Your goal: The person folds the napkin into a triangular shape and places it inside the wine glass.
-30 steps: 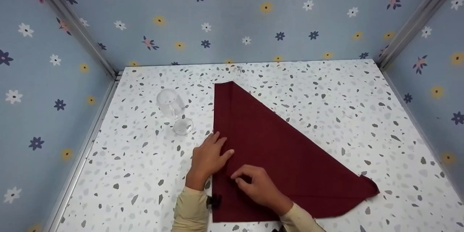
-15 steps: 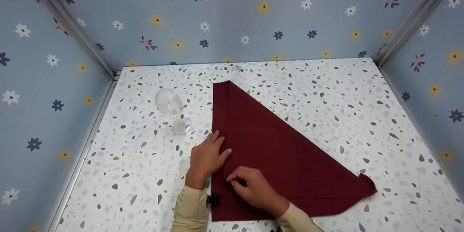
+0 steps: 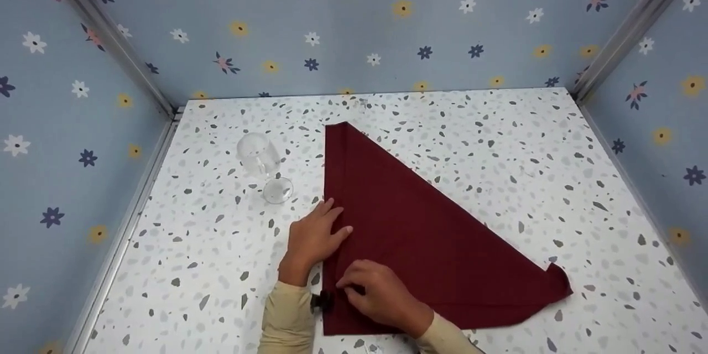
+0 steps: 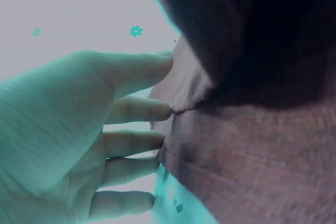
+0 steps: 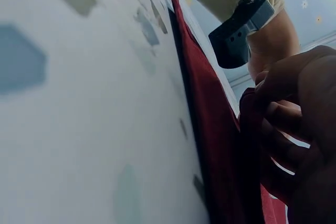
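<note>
A dark red cloth napkin lies on the table in a triangle, a narrow strip turned along its left side. My left hand rests on that left edge, fingers extended; in the left wrist view the fingertips meet the cloth's border. Lower down, my right hand pinches an edge of the napkin between thumb and fingers. Seen from the right wrist, the gripped cloth stands raised above the flat layer. The right corner of the napkin curls up.
A clear stemmed glass stands left of the napkin, beyond my left hand. The speckled white table is bounded by blue floral panels at the back and both sides. A black wrist device sits on the left sleeve.
My right hand has moved slightly left and toward me, still pinching the napkin's edge, and the strip at the left looks narrower. My left hand has stayed almost in place.
</note>
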`<state>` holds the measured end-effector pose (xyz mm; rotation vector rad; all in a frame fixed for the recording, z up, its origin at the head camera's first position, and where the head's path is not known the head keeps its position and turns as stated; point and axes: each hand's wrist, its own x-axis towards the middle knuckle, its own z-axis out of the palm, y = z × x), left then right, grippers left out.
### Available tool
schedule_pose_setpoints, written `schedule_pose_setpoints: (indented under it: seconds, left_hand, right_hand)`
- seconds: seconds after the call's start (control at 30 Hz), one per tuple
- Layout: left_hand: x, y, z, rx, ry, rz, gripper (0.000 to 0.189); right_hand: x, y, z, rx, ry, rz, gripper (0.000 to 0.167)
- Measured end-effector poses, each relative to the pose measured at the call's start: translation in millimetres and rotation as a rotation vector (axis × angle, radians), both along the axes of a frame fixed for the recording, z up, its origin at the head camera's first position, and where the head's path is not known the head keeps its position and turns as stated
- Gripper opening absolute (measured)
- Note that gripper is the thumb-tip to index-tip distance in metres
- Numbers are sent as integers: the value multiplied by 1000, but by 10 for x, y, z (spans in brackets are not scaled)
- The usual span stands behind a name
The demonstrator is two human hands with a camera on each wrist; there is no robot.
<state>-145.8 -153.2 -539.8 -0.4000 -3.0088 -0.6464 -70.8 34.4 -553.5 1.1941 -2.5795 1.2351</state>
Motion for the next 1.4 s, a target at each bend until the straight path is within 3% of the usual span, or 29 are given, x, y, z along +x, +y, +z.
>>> schedule_pose_setpoints:
  seconds: [0.43,0.8,0.93,1.13,1.4]
  left_hand:
    - [-21,-14,6,8,-27,-4,52]
    - [-62,-182,50,126,-194,-34,55]
    - [-56,-166,51,108,-194,-47,56]
    - [-36,-158,66,112,-181,-45,54]
    - [-52,-170,45,128,-190,-38,54]
  right_hand:
    - [88,-53,-2,105,124,5,12]
    - [109,-74,0,279,157,47,15]
    - [107,-79,9,321,158,66,15]
    - [130,-85,9,291,193,95,11]
    - [160,-78,52,310,149,160,11]
